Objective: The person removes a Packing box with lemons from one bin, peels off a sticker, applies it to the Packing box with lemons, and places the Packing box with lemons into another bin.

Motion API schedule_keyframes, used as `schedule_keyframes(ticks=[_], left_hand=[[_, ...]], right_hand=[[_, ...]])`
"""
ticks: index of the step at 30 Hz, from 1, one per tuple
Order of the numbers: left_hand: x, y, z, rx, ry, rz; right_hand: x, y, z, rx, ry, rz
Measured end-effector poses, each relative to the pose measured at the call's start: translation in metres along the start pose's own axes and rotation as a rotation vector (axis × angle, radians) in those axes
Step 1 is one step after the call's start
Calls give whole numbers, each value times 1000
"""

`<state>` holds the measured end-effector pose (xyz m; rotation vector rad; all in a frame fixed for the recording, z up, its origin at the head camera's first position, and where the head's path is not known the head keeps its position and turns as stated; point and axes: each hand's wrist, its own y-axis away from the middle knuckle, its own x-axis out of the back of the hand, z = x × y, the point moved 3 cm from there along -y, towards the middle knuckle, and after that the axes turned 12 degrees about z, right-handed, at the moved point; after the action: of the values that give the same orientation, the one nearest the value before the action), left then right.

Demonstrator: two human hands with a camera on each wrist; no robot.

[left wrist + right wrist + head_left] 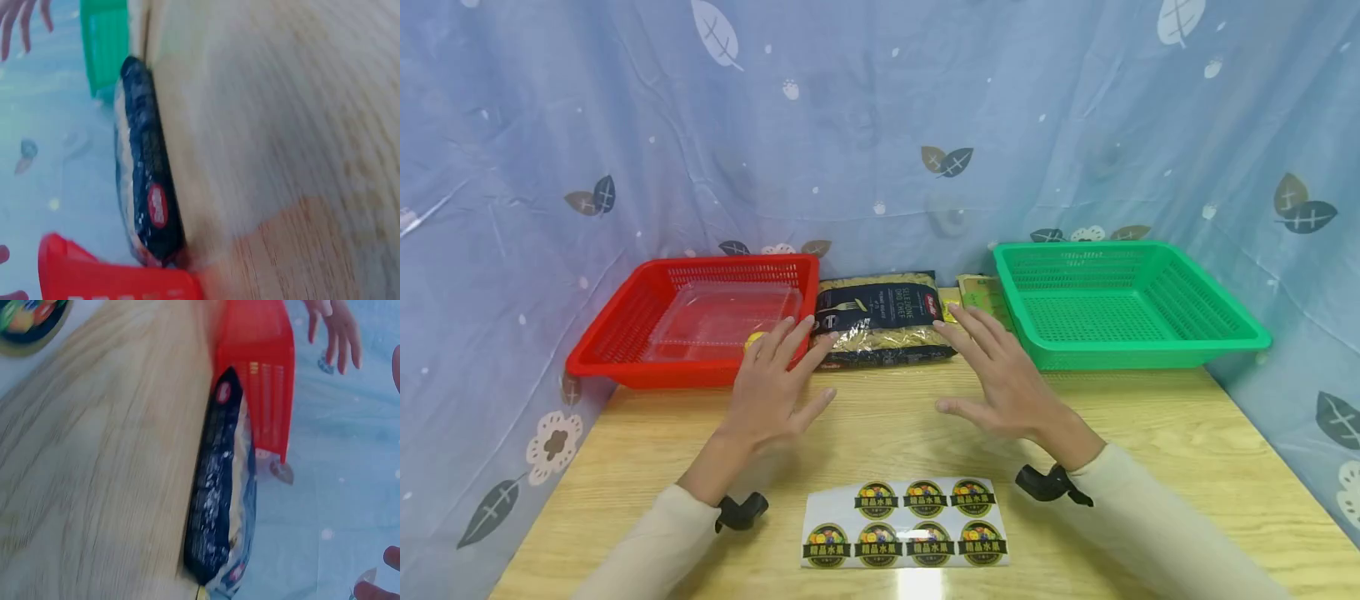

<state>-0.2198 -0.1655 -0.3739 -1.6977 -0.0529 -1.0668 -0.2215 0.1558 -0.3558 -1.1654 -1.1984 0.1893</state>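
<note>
My left hand (775, 387) hovers over the table with its fingers spread and nothing held. Its fingertips overlap the right side of the red basket (670, 377) in the head view. Opposite it, my right hand (1006, 379) is also spread and holds nothing, in front of a bag of pasta (880, 310). That bag, dark with a fork printed on it, lies between the baskets; both wrist views show its end and side. Nearer me, between the forearms, lies a white sheet of round fruit stickers (829, 504).
In the red basket sit a clear plastic container (722, 315) and a small yellow thing (754, 338), partly behind the left fingers. A green basket (1142, 357) stands at the right. Beside it is a yellow-green packet (983, 293). A blue patterned curtain (880, 125) hangs behind.
</note>
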Motion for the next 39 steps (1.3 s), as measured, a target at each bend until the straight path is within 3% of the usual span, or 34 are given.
schedule_keyframes(ticks=[6,8,10,15,17,22,26,28,33,37,39], left_hand=[[7,2,-15,116,49,125],[9,5,-19,186,104,203],[11,9,-23,255,192,347],[23,17,-31,445,430,777],[30,18,-30,546,502,883],[43,22,-23,749,636,1095],[34,38,-42,867,767,1290],[27,49,-55,959,804,1357],[21,69,-74,1186,807,1426],[17,77,-85,1269,853,1484],[15,80,-88,1309,872,1478]], right_hand=[[-11,-11,-9,-29,-144,11],[-15,-16,-12,-70,-210,2],[-20,-22,-16,-143,-314,-20],[-32,-42,-27,-407,-633,-56],[-36,-51,-32,-489,-746,-59],[-45,-71,-43,-652,-900,-116],[-56,-85,-48,-780,-1025,-133],[-62,-92,-50,-851,-1093,-122],[-77,-105,-55,-1035,-1160,-98],[-88,-115,-59,-1134,-1185,-95],[-93,-119,-60,-1174,-1195,-96]])
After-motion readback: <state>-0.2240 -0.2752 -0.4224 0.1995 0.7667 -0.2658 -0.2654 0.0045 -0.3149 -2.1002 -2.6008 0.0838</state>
